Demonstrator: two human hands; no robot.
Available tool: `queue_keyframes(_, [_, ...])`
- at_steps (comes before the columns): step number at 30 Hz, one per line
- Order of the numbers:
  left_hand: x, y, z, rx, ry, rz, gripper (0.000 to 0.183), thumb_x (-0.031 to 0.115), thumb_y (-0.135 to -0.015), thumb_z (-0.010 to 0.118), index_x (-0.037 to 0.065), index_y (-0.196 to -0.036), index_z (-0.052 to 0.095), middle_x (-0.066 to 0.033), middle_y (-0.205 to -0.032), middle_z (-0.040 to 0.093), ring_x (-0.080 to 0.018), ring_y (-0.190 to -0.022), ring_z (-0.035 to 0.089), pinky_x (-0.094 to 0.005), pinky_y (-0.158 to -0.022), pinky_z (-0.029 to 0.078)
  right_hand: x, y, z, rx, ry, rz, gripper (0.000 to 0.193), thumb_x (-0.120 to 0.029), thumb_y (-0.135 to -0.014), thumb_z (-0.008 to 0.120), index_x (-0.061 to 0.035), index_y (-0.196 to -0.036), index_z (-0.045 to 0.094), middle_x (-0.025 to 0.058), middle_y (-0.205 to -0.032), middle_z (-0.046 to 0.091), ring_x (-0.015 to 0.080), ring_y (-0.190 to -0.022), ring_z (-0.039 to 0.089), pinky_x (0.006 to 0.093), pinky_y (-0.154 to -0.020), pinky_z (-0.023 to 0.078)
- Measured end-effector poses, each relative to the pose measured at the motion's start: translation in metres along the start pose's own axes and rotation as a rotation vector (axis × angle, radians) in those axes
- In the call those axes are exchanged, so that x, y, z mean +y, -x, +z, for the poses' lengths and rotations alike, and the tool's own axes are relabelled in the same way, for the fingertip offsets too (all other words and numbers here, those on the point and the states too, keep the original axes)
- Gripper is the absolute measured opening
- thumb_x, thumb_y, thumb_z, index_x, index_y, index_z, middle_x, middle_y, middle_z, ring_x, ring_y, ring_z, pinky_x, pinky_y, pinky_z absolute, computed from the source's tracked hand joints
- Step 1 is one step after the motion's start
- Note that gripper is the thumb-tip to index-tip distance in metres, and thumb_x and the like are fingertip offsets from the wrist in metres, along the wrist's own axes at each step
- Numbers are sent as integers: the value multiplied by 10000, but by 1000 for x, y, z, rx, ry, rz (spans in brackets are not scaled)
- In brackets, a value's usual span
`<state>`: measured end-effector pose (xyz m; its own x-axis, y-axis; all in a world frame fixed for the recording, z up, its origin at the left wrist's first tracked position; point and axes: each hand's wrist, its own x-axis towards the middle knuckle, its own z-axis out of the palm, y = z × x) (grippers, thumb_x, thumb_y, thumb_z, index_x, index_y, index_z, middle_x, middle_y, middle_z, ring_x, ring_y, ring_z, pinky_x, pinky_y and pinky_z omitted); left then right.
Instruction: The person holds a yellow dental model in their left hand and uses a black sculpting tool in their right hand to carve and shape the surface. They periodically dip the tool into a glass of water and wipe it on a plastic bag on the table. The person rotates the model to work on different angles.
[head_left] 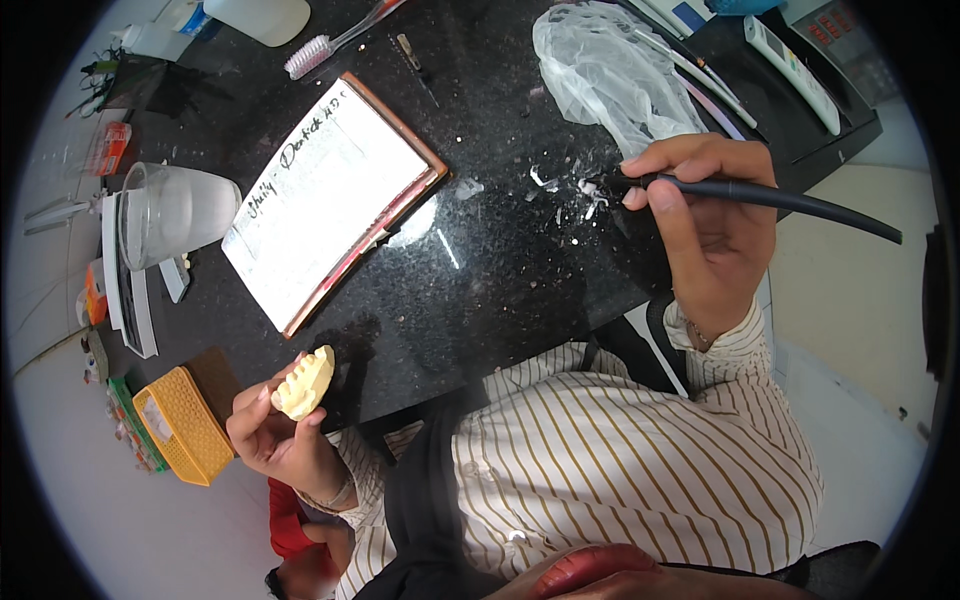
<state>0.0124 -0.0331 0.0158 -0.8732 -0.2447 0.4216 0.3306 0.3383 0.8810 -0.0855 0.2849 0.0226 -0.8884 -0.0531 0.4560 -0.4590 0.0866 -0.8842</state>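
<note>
My left hand (285,430), low at the left by the table's front edge, pinches a pale yellow dental cast (306,384) with a row of teeth along it. On the right, my right hand (718,205) is closed round a long black pen-shaped tool (780,197), whose slightly curved shaft points off to the right. The tool's tip is over a little heap of white shavings (590,190) on the black speckled table (500,300). Whether the tip touches them I cannot tell. The two hands are far apart.
A notebook with handwriting (330,200) lies at centre left, beside a clear plastic cup (180,215). Behind are a brush (312,55), a small metal tool (410,55) and a crumpled clear bag (610,70). A yellow basket (200,430) is at lower left; another person (290,530) appears below it.
</note>
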Motion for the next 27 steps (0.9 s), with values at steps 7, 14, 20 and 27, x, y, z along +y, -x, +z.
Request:
queue_keyframes(7, [1,1,-1,0,10,-1,412,114,-675,748,38,-995,500,-104,-943,523,-179,-886,537,-289,-803,457,2,0,-2,-4,-6,-1,218,92,-802,508,-9,-958,395,152,-902,568,102,-706,558,195,-637,465])
queue_keyframes(14, [1,0,1,3,12,-2,417,116,-672,751,34,-995,500,-104,-944,523,-179,-886,538,-290,-806,457,2,0,-2,-52,74,-22,229,89,-799,516,-8,-965,394,154,-905,570,112,-713,569,196,-636,467])
queue_keyframes(20, [0,0,0,-1,11,4,420,121,-672,752,32,-993,495,-107,-943,521,-179,-891,535,-293,-813,452,2,0,3,-13,22,-7,222,86,-803,511,-8,-965,391,151,-900,570,108,-717,568,197,-645,471])
queue_keyframes(27, [-1,0,-2,-4,-14,5,417,120,-677,749,34,-993,491,-111,-949,521,-182,-894,533,-294,-820,447,2,-1,-2,-4,-39,6,205,81,-809,506,-10,-958,399,141,-900,568,104,-712,563,199,-646,474])
